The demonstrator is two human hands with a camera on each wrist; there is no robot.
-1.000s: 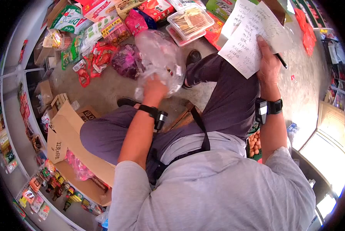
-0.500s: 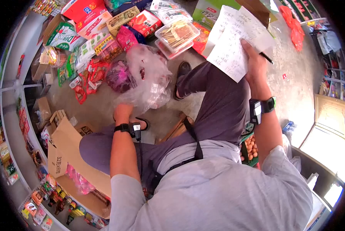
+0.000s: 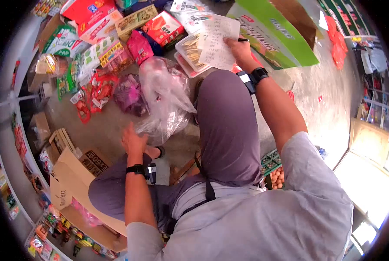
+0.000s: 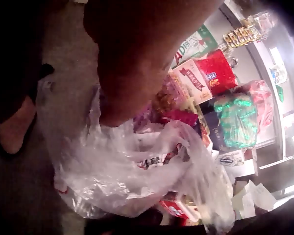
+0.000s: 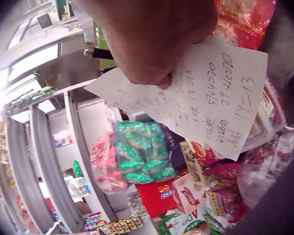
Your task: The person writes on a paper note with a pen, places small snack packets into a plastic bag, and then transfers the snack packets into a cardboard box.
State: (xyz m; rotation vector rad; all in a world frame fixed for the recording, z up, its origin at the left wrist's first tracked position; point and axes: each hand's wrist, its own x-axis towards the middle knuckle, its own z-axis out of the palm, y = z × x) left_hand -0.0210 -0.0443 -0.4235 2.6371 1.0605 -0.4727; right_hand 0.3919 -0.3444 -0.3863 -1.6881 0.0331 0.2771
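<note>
Right hand (image 3: pixel 239 50) has its fingers pinching the handwritten note (image 3: pixel 219 37) beyond the clear bag (image 3: pixel 164 93), left hand (image 3: pixel 134 141) is by the bag's near edge, can't tell if those fingers grip

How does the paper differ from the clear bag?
The paper is opaque and covered in handwriting; the clear bag is see-through. The paper is fairly flat, while the clear bag is puffy and crumpled. The paper is held up in the right hand; the clear bag sits on the floor. Both look pale.
</note>
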